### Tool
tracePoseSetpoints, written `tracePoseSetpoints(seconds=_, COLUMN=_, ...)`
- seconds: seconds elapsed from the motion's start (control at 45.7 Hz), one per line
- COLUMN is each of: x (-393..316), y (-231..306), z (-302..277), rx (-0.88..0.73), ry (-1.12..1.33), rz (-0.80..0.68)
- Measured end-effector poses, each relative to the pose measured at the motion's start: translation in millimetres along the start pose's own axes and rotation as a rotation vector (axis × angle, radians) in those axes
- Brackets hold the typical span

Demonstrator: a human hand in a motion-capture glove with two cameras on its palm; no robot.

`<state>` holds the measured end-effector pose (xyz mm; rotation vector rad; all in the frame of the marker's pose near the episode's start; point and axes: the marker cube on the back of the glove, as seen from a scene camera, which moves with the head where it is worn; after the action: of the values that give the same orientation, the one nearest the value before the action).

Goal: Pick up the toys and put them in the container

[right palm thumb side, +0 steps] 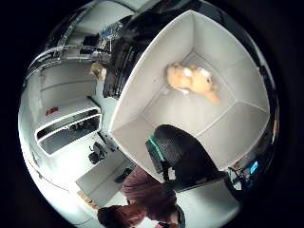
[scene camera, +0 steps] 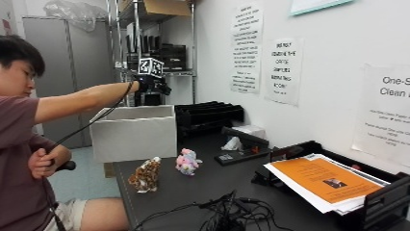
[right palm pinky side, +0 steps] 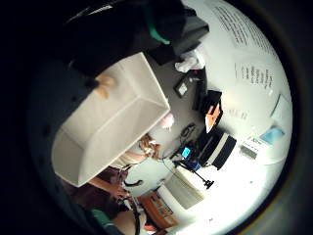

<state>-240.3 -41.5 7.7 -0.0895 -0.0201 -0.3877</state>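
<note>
Two toys on our surface [scene camera: 192,192], tiger toy [scene camera: 145,175] beside pink toy [scene camera: 187,161], tan plush [right palm thumb side: 192,81] in white container [scene camera: 135,133], our hand [scene camera: 151,82] above it, grip unclear.

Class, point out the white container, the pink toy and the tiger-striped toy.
White container [scene camera: 135,139], outside view, on its front wall.
Pink toy [scene camera: 187,161], outside view, on its body.
Tiger-striped toy [scene camera: 145,176], outside view, on its body.

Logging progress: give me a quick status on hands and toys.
Right hand above the container, empty. One toy inside; tiger toy and pink toy on table.
</note>
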Motion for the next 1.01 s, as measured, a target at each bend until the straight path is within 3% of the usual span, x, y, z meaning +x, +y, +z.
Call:
tracePoseSetpoints(seconds=0.372, x=75.2, y=57.5, z=-28.7, rx=-0.024, ry=0.072, rz=0.175)
tracePoseSetpoints(seconds=0.547, x=155.3, y=121.9, z=-30.4, rx=0.012, ry=0.053, rz=0.303)
tracePoseSetpoints(seconds=0.766, x=214.7, y=171.4, z=-8.7, rx=0.0, ry=0.057, rz=0.427)
tracePoseSetpoints(seconds=1.007, x=240.1, y=201.1, z=38.6, rx=-0.036, ry=0.03, rz=0.4)
